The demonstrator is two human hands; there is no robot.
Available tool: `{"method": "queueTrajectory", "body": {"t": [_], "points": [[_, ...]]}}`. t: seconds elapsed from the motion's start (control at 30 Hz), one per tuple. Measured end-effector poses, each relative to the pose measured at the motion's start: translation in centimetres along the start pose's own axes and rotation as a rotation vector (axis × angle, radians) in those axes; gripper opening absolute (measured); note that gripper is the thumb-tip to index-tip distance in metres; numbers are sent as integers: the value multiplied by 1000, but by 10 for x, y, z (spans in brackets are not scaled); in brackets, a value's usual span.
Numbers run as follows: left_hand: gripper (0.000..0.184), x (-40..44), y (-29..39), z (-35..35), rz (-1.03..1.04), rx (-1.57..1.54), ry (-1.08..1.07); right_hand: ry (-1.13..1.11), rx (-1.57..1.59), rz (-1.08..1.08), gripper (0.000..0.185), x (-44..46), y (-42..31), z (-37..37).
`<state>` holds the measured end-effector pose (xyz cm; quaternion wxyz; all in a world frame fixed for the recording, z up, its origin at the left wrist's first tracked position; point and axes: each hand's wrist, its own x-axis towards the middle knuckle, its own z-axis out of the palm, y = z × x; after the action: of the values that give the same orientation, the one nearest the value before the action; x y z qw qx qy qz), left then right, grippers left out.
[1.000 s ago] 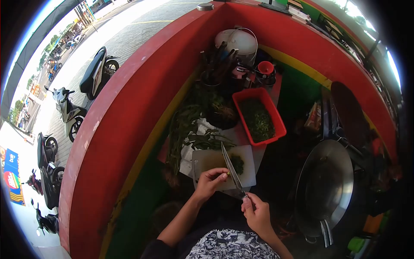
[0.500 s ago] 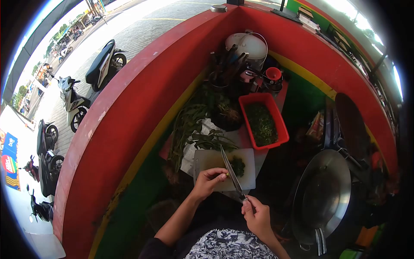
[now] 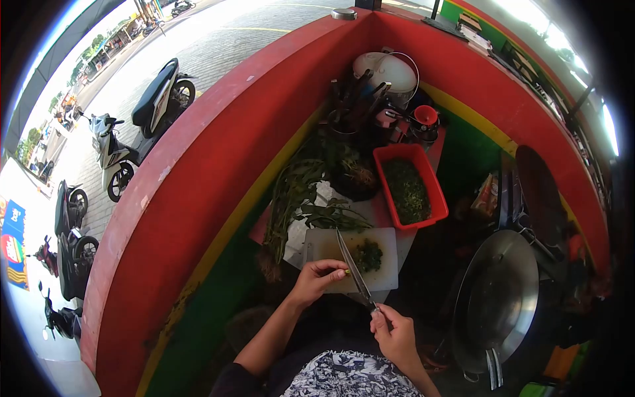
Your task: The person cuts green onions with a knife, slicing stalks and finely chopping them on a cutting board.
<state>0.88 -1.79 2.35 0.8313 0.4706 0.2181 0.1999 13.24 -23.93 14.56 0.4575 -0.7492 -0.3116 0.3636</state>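
Note:
My right hand [image 3: 395,334] grips the handle of a kitchen knife [image 3: 352,263], its long blade pointing away and slightly left. Pinched between the thumb and fingers of my left hand [image 3: 315,282] is a small yellowish-green piece [image 3: 346,272], right beside the blade and mostly covered by the fingers; its kind is unclear. Both hands are just over the near edge of a white cutting board [image 3: 388,268]. Chopped dark greens [image 3: 368,255] lie on the board, to the right of the blade. Past the board lie long leafy green stems [image 3: 286,192].
A red plastic tub [image 3: 441,206] with chopped greens stands beyond the board. Behind it are a lidded pot [image 3: 390,71], a red funnel [image 3: 425,115] and a holder of dark utensils. A large wok [image 3: 499,291] sits at right. A red wall [image 3: 218,132] borders the left.
The view has shifted a little, so the board and tub appear slightly farther right. My hands keep nearly the same pose, with the knife still beside the small piece.

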Motion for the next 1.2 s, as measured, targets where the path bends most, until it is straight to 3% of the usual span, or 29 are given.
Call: {"method": "queueTrajectory", "body": {"t": [0.27, 0.6, 0.87, 1.2], "points": [[62, -1, 17, -15, 18, -42, -115, -20, -25, -34, 29, -9, -12, 3], [66, 5, 33, -30, 12, 7, -199, -33, -57, -84, 27, -11, -21, 7], [78, 7, 40, -24, -3, 69, -318, -38, -88, -43, 28, -11, -23, 10], [96, 5, 46, -12, 46, 73, -317, 25, -121, -181, 26, -13, -3, 18]]}}
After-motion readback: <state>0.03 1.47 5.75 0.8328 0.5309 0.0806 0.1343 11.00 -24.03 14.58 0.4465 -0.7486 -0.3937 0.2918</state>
